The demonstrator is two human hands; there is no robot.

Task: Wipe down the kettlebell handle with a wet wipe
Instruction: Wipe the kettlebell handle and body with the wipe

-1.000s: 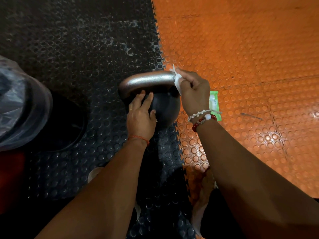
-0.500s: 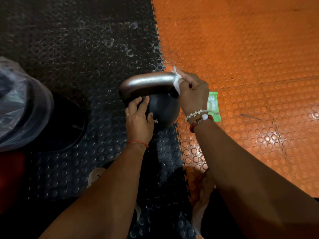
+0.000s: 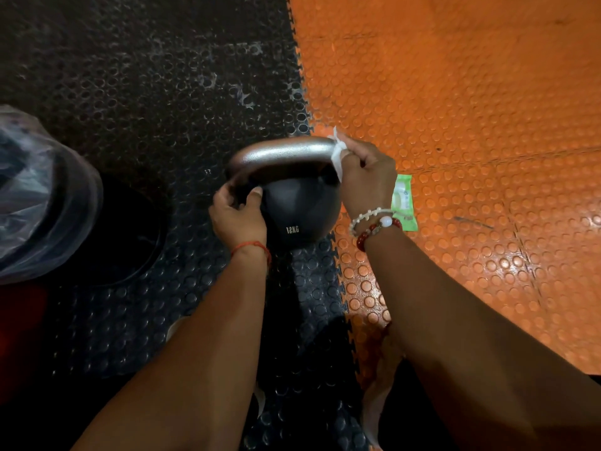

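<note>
Wipe pack [image 3: 403, 203] R of kettlebell [image 3: 299, 216]; bag [image 3: 39, 196] L

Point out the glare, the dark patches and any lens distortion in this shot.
Head view: a bright sheen runs along the kettlebell handle; the orange mat glints near the right edge; the black mat is dim, and detail is lost in the bottom-left corner; the mat seams bow under the wide-angle lens; the plastic bag at the left edge looks soft.
</note>
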